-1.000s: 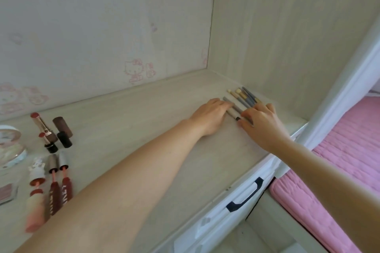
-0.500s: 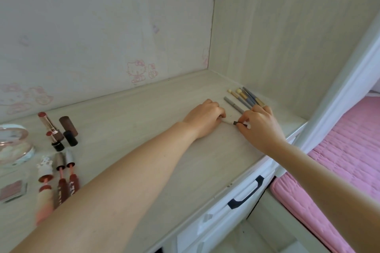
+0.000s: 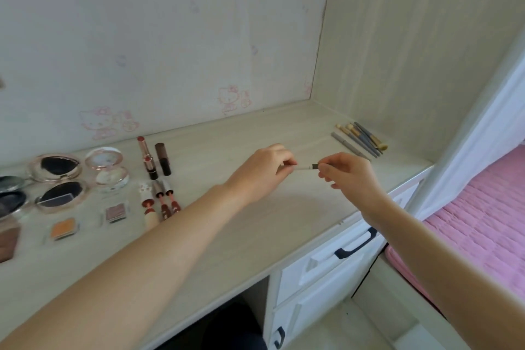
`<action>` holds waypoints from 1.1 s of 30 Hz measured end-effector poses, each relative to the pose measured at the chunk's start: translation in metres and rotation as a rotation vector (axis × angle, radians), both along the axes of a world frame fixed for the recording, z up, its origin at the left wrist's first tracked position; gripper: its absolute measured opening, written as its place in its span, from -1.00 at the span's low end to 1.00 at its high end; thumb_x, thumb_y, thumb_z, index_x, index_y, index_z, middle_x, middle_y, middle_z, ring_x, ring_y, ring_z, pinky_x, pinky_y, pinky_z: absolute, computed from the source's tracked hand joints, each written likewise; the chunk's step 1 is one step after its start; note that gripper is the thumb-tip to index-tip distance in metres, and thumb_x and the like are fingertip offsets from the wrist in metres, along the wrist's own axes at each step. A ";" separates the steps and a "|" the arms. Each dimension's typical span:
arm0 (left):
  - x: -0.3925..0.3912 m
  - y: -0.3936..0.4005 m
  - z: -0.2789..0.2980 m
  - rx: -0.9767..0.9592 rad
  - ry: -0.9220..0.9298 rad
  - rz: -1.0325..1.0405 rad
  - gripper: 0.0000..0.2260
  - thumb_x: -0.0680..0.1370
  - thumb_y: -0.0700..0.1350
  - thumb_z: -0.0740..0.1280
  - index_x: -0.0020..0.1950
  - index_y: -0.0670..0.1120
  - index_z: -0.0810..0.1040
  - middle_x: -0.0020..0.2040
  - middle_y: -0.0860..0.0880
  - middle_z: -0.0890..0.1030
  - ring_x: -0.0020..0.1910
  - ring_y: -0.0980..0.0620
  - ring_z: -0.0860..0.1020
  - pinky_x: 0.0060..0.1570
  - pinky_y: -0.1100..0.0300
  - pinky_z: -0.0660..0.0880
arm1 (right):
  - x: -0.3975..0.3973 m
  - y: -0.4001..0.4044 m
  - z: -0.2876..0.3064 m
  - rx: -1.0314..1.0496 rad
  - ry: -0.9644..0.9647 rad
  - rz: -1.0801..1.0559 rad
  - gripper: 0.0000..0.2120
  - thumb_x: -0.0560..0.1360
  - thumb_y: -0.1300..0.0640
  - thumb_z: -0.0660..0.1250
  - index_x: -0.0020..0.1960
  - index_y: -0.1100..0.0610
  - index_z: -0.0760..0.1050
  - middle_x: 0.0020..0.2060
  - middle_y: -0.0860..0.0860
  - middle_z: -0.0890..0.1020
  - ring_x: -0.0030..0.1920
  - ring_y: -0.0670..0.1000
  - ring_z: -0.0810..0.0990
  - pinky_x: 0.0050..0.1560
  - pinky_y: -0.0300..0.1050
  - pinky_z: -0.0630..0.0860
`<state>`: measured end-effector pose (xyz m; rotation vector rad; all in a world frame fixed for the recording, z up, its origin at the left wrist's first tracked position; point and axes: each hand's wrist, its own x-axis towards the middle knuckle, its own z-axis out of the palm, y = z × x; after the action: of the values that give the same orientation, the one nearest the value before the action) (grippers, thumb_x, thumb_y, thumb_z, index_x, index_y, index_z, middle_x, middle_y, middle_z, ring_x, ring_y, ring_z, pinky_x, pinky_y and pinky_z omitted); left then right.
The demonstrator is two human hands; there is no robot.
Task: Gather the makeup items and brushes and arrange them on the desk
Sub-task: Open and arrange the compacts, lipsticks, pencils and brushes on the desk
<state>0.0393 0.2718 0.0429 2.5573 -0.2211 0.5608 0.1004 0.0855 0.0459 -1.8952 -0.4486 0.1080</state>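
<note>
Pale woodgrain desk (image 3: 255, 236), pink cartoon-cat prints on wall (image 3: 170, 37), pink quilted bed (image 3: 468, 221), white drawers (image 3: 321, 278), black handle (image 3: 356, 244), red lipsticks (image 3: 147, 158)

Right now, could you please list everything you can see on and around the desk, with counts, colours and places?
desk: one, pale wood grain, across the middle.
small brush: one, white handle with dark ferrule, held in the air between both hands.
brushes: a loose row of about five, grey and tan, far right corner of the desk.
lipsticks: two, red and dark brown, lying mid-left.
lip glosses: three, reddish, below the lipsticks.
round compacts: several, open, pink-rimmed, far left.
small eyeshadow pans: two, orange and mauve, front left.
drawers: white with dark handles, under the desk's right end.
bed cover: one, pink, quilted, far right.
left hand: pinches the small brush's white end.
right hand: pinches its dark end.
</note>
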 end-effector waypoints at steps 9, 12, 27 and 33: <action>-0.101 0.036 0.006 -0.063 -0.056 0.137 -0.82 0.61 -0.13 0.25 0.19 -0.03 0.55 0.02 0.06 0.60 -0.05 0.12 0.55 -0.03 0.21 0.49 | -0.069 0.050 0.009 0.152 0.130 0.138 -0.82 0.57 0.24 0.24 -0.05 0.10 0.62 -0.29 -0.01 0.69 -0.22 -0.05 0.65 -0.20 -0.22 0.58; -0.134 0.049 0.007 -0.047 -0.078 0.190 -0.82 0.61 -0.13 0.23 0.18 -0.01 0.53 -0.02 0.11 0.55 -0.10 0.23 0.48 -0.09 0.32 0.42 | -0.090 0.072 0.009 0.176 0.157 0.182 -0.86 0.57 0.22 0.26 -0.02 0.11 0.60 -0.31 0.00 0.69 -0.24 -0.04 0.64 -0.20 -0.20 0.56; -0.265 0.128 0.000 0.044 -0.086 0.464 -0.87 0.58 -0.02 0.30 0.07 0.00 0.57 -0.08 0.15 0.58 -0.10 0.12 0.54 -0.19 0.14 0.48 | -0.190 0.179 0.005 0.242 0.205 0.467 -0.85 0.56 0.16 0.31 -0.08 0.23 0.59 -0.32 0.07 0.66 -0.31 -0.02 0.61 -0.33 -0.13 0.56; -0.289 0.138 -0.015 0.148 -0.145 0.543 -0.83 0.52 -0.21 0.37 0.11 -0.08 0.56 -0.09 0.03 0.59 -0.16 0.00 0.55 -0.17 0.02 0.50 | -0.217 0.208 -0.014 0.310 0.224 0.499 -0.91 0.55 0.26 0.30 -0.04 0.16 0.58 -0.25 0.04 0.68 -0.25 -0.09 0.65 -0.23 -0.24 0.59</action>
<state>-0.2499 0.4093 0.0282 2.7196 0.4125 0.9592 -0.1165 0.2931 0.0318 -1.4169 -0.7308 0.5444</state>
